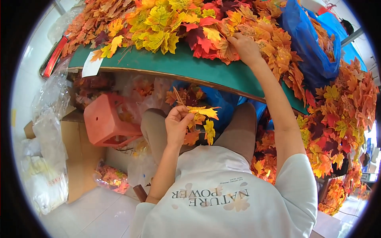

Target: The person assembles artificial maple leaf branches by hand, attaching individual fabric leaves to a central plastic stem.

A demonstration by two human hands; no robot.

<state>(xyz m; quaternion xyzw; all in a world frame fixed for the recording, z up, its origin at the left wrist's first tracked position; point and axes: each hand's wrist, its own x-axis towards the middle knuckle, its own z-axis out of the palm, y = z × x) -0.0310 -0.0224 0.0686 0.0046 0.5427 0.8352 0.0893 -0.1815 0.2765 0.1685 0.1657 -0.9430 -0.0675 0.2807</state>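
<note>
My left hand [177, 123] is over my lap, thumb and fingers pinched round the thin brown stems of a small artificial maple leaf spray [203, 112]. Its yellow and orange leaves stick out to the right of the fingers and hang below them. Farther off, my right hand [245, 48] reaches onto the table, its fingers curled at an orange artificial maple leaf [227, 50] at the edge of the heap. The fingertips are partly hidden among the foliage. Beside it lie red leaves [206, 43] and a yellow-green leaf bunch [158, 33].
The green table [158, 64] curves across in front of me, with a white paper [92, 63] at its left edge. A blue plastic bag [309, 39] stands at the right by more leaf piles [337, 115]. Below are a coral stool [105, 119] and a cardboard box [81, 166].
</note>
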